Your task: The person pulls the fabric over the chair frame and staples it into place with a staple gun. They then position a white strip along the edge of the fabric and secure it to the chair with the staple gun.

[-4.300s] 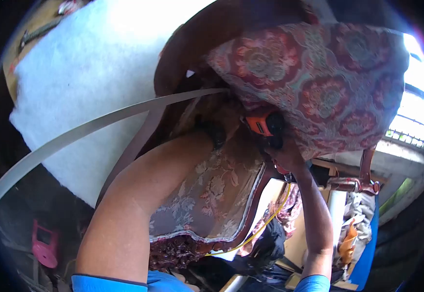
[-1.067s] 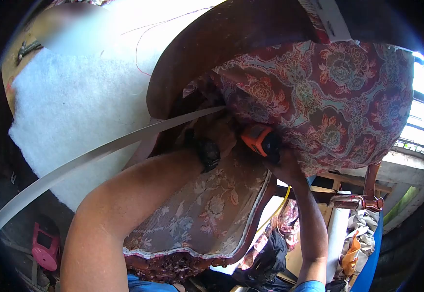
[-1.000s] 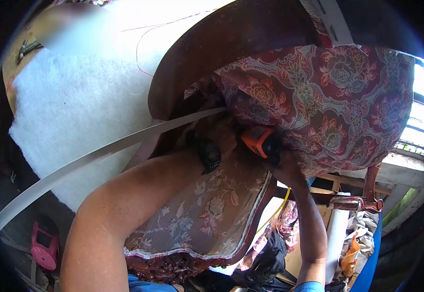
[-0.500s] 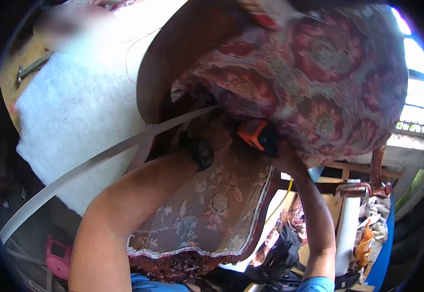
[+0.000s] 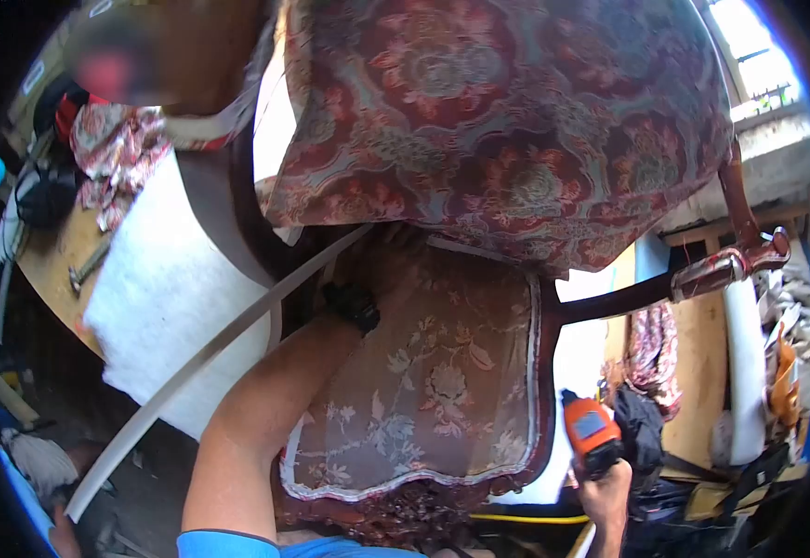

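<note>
My left hand (image 5: 388,265), with a dark watch (image 5: 353,307) on the wrist, is in shadow at the seat edge of a chair, just under the flowered red fabric (image 5: 507,149). Its fingers are closed at the end of a long pale strip (image 5: 210,349), partly hidden by the fabric's edge. Below it is the chair's backrest (image 5: 447,381), covered in brown floral cloth with white trim. My right hand (image 5: 605,488) grips an orange and black staple gun (image 5: 591,428) at the lower right, apart from the chair.
White batting (image 5: 168,298) and a hammer (image 5: 89,268) lie on a wooden table at left. A person is at the upper left, and part of another at the lower left. A yellow hose (image 5: 530,518) passes below the chair. Bags and fabric scraps (image 5: 654,353) are at right.
My right hand has drawn the staple gun away from the fabric edge, down and to the right. My left hand stays at the strip's end. The view has shifted.
</note>
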A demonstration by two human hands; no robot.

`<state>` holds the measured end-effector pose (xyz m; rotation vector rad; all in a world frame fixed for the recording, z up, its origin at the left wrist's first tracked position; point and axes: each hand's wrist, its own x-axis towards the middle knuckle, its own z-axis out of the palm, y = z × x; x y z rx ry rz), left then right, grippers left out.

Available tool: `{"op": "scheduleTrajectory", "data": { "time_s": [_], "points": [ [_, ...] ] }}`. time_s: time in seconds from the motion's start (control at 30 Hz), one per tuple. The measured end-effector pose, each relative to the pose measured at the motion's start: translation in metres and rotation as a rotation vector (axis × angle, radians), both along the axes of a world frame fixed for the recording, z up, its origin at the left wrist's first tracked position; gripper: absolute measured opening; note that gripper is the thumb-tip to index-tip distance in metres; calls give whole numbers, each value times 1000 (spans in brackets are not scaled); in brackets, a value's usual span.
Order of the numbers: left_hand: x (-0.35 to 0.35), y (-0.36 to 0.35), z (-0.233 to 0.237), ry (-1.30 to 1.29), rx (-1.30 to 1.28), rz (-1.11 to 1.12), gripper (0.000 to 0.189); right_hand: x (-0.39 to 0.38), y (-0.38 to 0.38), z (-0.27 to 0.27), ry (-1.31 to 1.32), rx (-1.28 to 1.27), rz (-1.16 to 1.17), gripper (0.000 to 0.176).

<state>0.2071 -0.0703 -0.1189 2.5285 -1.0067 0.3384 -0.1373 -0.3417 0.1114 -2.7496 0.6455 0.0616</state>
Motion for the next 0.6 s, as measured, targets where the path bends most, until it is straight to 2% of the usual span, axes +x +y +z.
{"op": "scheduleTrajectory", "data": {
  "time_s": [0.1,0.13,0.17,0.23,0.33,0.37,0.4,0.43,0.5,0.57,0.6],
  "points": [
    [4,-6,-8,-24,-11,-27,48,-51,-47,-47,-153,-61,-333,43],
    [4,-4,-6,9,-33,-46,47,-62,-66,-58,-80,50,-420,52],
    [5,-2,-4,42,-55,-61,45,-96,-112,-101,-60,-76,-432,63],
    [3,5,16,71,-77,-79,44,-112,-135,-148,-12,-130,-477,70],
    [0,23,69,193,-84,30,40,-121,-142,-199,99,-187,-468,76],
    [3,28,71,169,-81,60,39,-125,-141,-213,135,-197,-470,76],
    [6,34,73,145,-79,90,37,-134,-137,-230,-15,-277,-346,78],
    [13,42,68,43,-80,87,35,-134,-135,-237,-59,-274,-314,80],
    [23,51,60,18,-10,85,33,-133,-131,-241,-36,-166,-375,81],
    [32,54,64,156,117,111,32,-142,-141,-252,-46,-306,-256,81],
    [33,51,72,262,168,134,32,-137,-143,-240,83,-318,-249,81]
  ]
}}
